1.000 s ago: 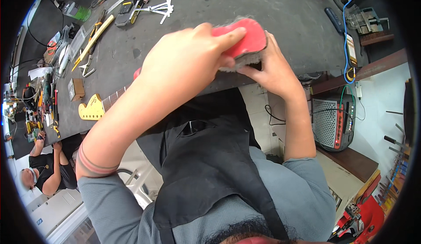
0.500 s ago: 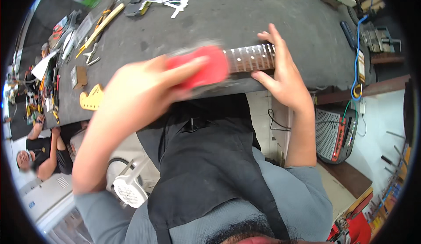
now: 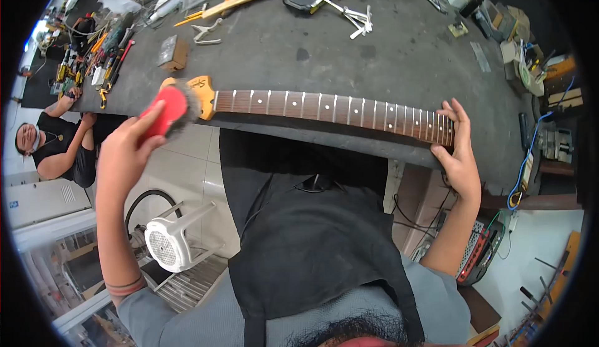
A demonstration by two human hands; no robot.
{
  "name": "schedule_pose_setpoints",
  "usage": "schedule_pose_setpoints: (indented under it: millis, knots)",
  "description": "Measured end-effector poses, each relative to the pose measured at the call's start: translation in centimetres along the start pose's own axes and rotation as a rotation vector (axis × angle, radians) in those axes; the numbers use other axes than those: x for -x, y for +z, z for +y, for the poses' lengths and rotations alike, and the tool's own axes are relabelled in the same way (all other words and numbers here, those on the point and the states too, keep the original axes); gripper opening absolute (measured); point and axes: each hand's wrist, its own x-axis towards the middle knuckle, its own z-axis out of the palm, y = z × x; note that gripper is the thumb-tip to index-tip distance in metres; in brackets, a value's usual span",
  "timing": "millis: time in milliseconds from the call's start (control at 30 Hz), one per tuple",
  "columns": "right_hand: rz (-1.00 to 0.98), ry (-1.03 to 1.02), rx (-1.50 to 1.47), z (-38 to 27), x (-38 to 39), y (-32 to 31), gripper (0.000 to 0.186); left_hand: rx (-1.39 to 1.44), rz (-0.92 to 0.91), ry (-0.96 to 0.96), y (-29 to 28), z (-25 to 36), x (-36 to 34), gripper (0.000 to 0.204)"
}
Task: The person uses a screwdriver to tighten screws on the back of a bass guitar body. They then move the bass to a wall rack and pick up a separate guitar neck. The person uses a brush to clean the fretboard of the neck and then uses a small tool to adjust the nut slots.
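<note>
A guitar neck (image 3: 312, 107) lies along the near edge of the dark workbench, its brown fretboard with white dots facing up. Its yellow-orange headstock (image 3: 203, 91) points left. My left hand (image 3: 128, 150) is closed around a red-backed brush (image 3: 171, 110) with grey bristles. The brush is over the headstock and hides part of it; whether the bristles touch cannot be made out. At the neck's far right end, my right hand (image 3: 462, 160) grips it, thumb on the near edge and fingers on the far edge.
Behind the neck lie a small box (image 3: 173, 53), a wire clamp (image 3: 206, 34), a wooden stick (image 3: 243, 0) and white strips (image 3: 362, 19). Tools (image 3: 112, 66) crowd the bench's left side. A blue cable (image 3: 530, 141) hangs at right. A white stool (image 3: 168, 244) and a seated person (image 3: 68, 138) are left.
My left hand has carried the brush leftward from the middle of the fretboard to the headstock, baring the frets. My right hand still grips the neck's end. The view has shifted.
</note>
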Motion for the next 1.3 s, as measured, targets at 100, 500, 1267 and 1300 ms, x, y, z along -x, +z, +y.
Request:
schedule_pose_setpoints:
  millis: [100, 500, 1267, 1300]
  knots:
    - [0.031, -0.032, -0.055, 0.2, 0.0, 0.3, 0.105, 0.342, 0.280, -0.031, 1.5, -4.9, 1.6, 0.069]
    - [-0.167, -0.162, -0.513, -14.5, 0.3, 12.9, 0.063, 2.123, -0.093, 0.415, 8.3, 23.7, -4.6, 0.040]
    - [0.858, -0.212, -0.513, -7.7, -10.8, 4.4, 0.036, 1.466, -0.001, 1.009, 15.0, 36.5, 0.5, 0.045]
    - [0.825, -0.169, -0.477, -7.3, -10.8, 4.0, 0.035, 1.393, -0.130, 1.125, 16.2, 36.3, 0.6, 0.046]
